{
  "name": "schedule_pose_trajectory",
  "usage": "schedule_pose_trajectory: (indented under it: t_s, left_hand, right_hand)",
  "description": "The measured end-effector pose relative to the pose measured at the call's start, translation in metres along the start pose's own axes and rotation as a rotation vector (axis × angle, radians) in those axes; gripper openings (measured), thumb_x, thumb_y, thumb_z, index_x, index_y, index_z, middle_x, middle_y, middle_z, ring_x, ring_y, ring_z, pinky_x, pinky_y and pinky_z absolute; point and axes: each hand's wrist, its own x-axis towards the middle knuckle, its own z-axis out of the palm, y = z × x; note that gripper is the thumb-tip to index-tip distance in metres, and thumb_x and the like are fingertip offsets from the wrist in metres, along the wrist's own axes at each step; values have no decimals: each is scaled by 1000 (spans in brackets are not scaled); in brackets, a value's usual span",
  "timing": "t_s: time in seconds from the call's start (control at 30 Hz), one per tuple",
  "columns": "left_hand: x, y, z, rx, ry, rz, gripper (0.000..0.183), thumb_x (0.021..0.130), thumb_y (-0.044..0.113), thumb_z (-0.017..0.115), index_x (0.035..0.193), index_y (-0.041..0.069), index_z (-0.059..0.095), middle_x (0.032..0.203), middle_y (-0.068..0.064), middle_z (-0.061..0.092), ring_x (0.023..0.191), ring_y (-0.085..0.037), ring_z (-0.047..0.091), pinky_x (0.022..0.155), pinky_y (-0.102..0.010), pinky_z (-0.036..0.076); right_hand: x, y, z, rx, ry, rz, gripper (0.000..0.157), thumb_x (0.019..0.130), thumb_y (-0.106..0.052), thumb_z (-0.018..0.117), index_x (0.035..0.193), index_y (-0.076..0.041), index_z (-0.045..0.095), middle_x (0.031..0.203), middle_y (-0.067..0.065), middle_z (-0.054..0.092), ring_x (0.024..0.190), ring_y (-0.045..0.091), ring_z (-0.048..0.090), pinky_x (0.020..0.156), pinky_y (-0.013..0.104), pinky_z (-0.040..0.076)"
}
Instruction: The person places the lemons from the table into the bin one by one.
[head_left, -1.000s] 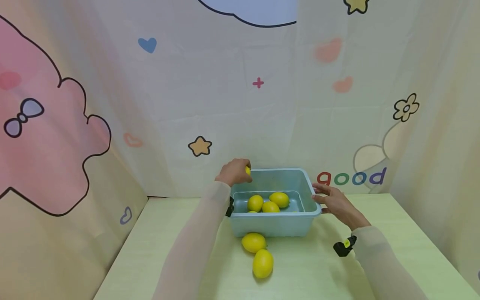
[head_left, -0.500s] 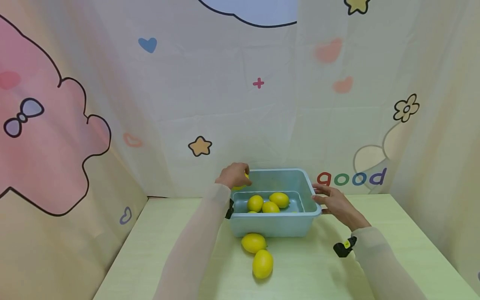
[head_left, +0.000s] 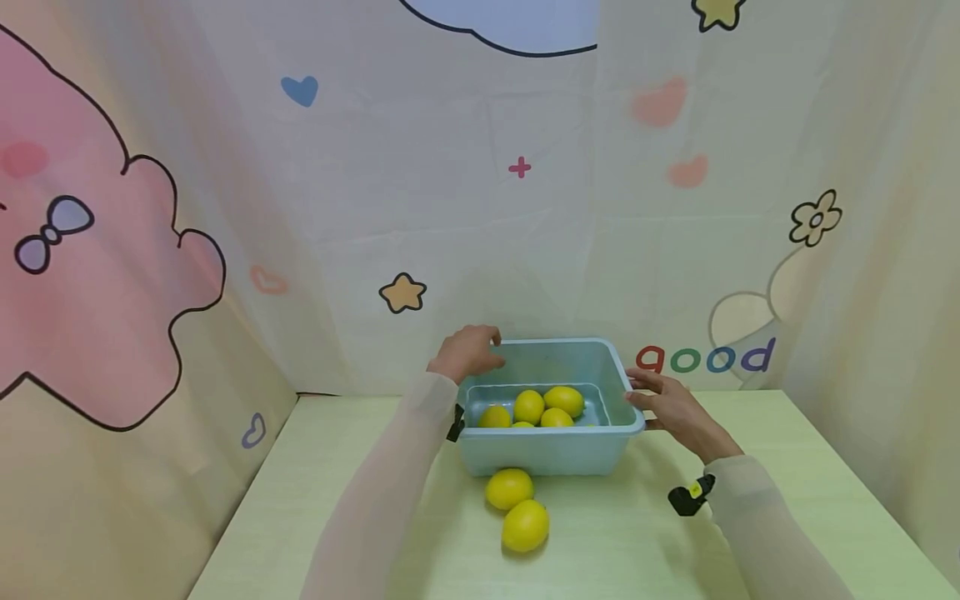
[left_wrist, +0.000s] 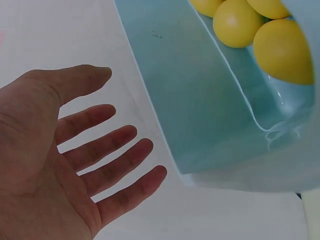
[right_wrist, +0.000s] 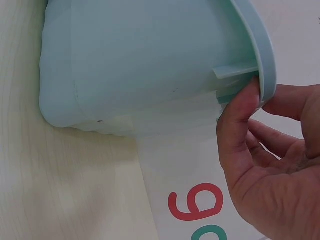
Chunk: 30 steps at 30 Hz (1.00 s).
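Note:
A light-blue plastic basin [head_left: 543, 455] stands on the table with several yellow lemons [head_left: 564, 402] inside. Above its left rim hovers my left hand [head_left: 468, 352], holding nothing. In the left wrist view the fingers of that hand [left_wrist: 55, 155] are spread and apart from the basin wall [left_wrist: 175, 90]. My right hand [head_left: 675, 408] is at the basin's right side. As the right wrist view shows, the right hand [right_wrist: 280, 185] pinches the basin rim [right_wrist: 265, 60] between thumb and finger. Two more lemons, one nearer [head_left: 526, 527] and one farther [head_left: 510, 488], lie in front of the basin.
The pale wooden table [head_left: 322, 500] reaches back to a printed curtain [head_left: 450, 208] with hearts, stars and the word "good". Curtain also hangs at both sides. A black device [head_left: 687, 497] is worn on the right wrist.
My left hand has let go of a lemon, which now lies with the others at the left inside the basin. Lemons inside have shifted right. The nearer table lemon has turned slightly.

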Motion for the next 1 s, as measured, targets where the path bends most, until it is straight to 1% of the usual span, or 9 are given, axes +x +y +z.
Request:
schedule_pose_trajectory:
  t_s: [0.1,0.37,0.57,0.7,0.87,1.0]
  left_hand:
    - [-2,1,-1,-1,9,3,47,93,35,63,135,15,56,139,-6,58,111,-24,60,97,-43,53]
    - [-15,3,-5,27,53,30,51,96,42,57,140,19,53,144,-4,55,129,-26,54,108,-47,46]
    - [-28,2,-5,29,82,58,52,95,43,57,141,18,53,143,-3,56,129,-25,54,108,-48,46]
    - [-39,3,-7,45,100,70,52,95,44,56,141,20,52,144,-3,55,130,-25,53,107,-49,46]
    - [-53,4,-9,60,122,90,51,96,45,55,142,22,52,147,-2,52,131,-25,52,107,-51,46]
    - [-62,4,-9,55,140,125,51,96,45,55,142,22,51,148,-1,50,131,-26,52,106,-53,46]
  right_hand:
    - [0,0,0,0,-2,0,65,101,-22,53,157,-10,22,155,23,31,131,45,45,97,53,53]
    - [0,1,0,8,-4,-7,64,101,-21,52,156,-8,23,154,24,31,130,45,46,96,51,54]
    - [0,0,1,4,-4,-9,63,101,-20,52,156,-7,23,154,25,32,129,45,49,96,49,55]
    - [-1,0,1,1,-2,-11,63,101,-21,52,155,-7,24,154,24,32,128,44,49,96,49,55]
    - [-1,2,1,-7,-3,-6,63,101,-21,52,156,-8,24,154,24,32,130,44,48,97,49,54]
    - [0,2,-1,-8,-4,-13,63,101,-21,52,156,-7,23,154,24,32,131,44,46,97,48,54]
